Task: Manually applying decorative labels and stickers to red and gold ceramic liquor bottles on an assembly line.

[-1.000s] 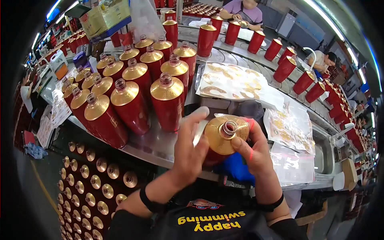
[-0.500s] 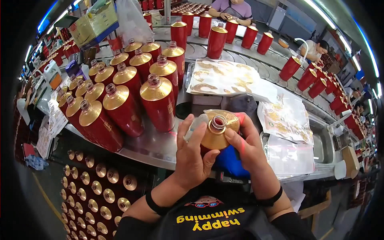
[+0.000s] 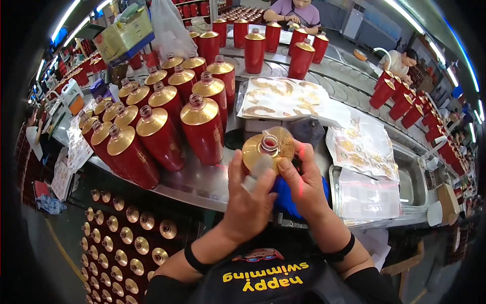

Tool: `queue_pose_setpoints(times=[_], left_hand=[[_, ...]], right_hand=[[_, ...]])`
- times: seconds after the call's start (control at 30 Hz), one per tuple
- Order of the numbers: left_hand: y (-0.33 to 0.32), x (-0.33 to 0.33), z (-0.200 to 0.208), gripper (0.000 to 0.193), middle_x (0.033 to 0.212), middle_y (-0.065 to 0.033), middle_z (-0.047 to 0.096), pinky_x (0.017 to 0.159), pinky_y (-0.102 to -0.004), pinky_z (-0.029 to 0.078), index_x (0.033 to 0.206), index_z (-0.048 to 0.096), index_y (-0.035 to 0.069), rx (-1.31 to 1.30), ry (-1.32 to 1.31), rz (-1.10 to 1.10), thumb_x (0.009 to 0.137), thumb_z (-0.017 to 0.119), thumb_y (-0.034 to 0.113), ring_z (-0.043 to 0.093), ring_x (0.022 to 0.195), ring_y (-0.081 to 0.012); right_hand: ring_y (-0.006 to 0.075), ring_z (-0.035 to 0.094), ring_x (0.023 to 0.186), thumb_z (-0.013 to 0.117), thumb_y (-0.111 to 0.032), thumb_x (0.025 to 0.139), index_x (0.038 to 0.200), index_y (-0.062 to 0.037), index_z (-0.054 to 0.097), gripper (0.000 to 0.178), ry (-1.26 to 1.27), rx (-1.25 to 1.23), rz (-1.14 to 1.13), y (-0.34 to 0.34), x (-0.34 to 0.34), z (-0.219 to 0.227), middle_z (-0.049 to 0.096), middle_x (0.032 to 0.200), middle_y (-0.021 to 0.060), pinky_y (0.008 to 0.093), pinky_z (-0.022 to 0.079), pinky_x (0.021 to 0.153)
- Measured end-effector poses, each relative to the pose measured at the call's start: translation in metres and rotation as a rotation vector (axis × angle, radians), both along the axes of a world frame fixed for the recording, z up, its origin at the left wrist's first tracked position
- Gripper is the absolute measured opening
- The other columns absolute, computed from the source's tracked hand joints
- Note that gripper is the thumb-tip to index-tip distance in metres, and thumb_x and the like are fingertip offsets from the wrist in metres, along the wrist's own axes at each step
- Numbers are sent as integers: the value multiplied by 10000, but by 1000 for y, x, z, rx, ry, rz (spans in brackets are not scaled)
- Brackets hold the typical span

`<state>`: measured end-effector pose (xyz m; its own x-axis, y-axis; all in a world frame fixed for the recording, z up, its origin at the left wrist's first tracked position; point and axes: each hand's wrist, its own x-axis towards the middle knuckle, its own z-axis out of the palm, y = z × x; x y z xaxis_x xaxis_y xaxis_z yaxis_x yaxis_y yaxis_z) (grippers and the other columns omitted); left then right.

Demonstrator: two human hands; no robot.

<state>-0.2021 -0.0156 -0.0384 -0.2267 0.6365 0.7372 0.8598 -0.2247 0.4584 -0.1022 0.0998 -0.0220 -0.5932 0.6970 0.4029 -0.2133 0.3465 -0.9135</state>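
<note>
A red glass bottle with a gold shoulder (image 3: 253, 152) and clear threaded neck is between my hands, its mouth tilted up toward me. My right hand (image 3: 306, 187) grips the right side of the shoulder, thumb on top. My left hand (image 3: 248, 197) curls against the near left side, a blurred grey covering on its fingers touching the gold. A thin, patterned gold piece (image 3: 284, 143) lies over the shoulder beside the neck; I cannot tell where its edge ends. The bottle's body is mostly hidden by my hands. Something blue (image 3: 288, 200) shows beneath it.
Many matching bottles (image 3: 202, 131) stand close on the steel table to the left. Gold-patterned sheets (image 3: 283, 99) and clear-wrapped sheets (image 3: 367, 195) lie ahead and right, by a sink (image 3: 412, 185). Beyond, a conveyor (image 3: 334, 83) carries bottles. Crated bottles (image 3: 126, 235) sit below left. Two co-workers sit farther back.
The bottle has turned in my hands, and its neck has shifted slightly left and up. My left fingers have moved down onto the near side of the shoulder. Conveyor bottles have changed places.
</note>
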Motion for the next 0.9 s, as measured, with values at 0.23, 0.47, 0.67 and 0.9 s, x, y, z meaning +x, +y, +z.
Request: queue_pose_setpoints(times=[0.23,0.47,0.67,0.9], left_hand=[[-3,-3,-9,492,1502,-349,119,1116,-501,275,1354,433,51,68,-37,-87,921,624,184,244,1370,-526],[18,-9,4,635,1382,-204,362,1070,-388,327,1436,185,-50,242,-633,-273,990,522,251,410,1266,-259],[32,-11,14,613,1261,-182,485,990,-344,408,1409,246,-56,174,-723,-180,964,557,227,512,1144,-231],[31,-15,15,626,1338,-181,421,1039,-349,371,1421,219,-49,142,-818,-284,945,554,182,473,1206,-223]], right_hand=[[158,511,1029,638,-160,919,1263,-24,525,387,-56,-183,177,20,4,18,530,1093,61,298,407,939],[98,521,1000,653,-223,938,1140,-29,534,305,-3,-194,214,21,-7,19,590,1060,28,271,436,897],[82,519,941,652,-164,933,1066,-31,568,206,49,-146,136,17,-11,16,606,993,15,255,435,867],[85,517,958,616,-106,945,1085,-34,570,164,118,-212,114,12,-10,9,584,1016,11,248,425,879]])
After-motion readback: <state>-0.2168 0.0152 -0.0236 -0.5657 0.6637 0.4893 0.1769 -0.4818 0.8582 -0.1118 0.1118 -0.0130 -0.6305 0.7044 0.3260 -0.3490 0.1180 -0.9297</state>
